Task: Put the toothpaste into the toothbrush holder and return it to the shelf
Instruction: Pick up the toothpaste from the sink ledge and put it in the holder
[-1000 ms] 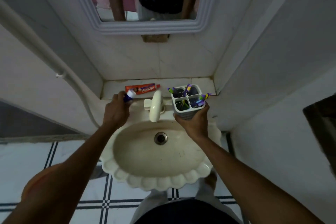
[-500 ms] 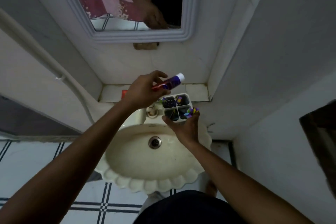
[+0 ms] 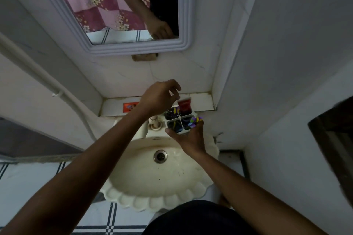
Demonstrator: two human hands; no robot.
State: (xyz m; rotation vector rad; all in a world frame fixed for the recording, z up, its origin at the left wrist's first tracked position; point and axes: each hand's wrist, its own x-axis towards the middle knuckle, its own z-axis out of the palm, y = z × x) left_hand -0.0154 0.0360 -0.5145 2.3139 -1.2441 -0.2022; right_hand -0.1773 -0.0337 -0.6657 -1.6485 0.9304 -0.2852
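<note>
A white four-compartment toothbrush holder [image 3: 181, 119] sits in my right hand [image 3: 189, 140], which grips it from below over the back right of the sink, just in front of the tiled shelf [image 3: 203, 101]. The red toothpaste tube [image 3: 184, 105] stands upright in the holder's far right compartment, flat end up. Purple and yellow toothbrushes [image 3: 195, 120] fill the other compartments. My left hand [image 3: 159, 97] hovers at the tube's top left corner with its fingers spread and nothing in them.
An orange toothpaste pack [image 3: 130, 106] lies on the shelf's left part. The tap [image 3: 154, 122] stands left of the holder above the cream scalloped sink [image 3: 164, 199]. A mirror [image 3: 133, 47] hangs above, a white pipe [image 3: 57, 93] runs at left, walls close in.
My left hand lifted the tube off the shelf, carried it right and stood it in the holder, then its fingers spread. My right hand kept hold of the holder. The camera tilted.
</note>
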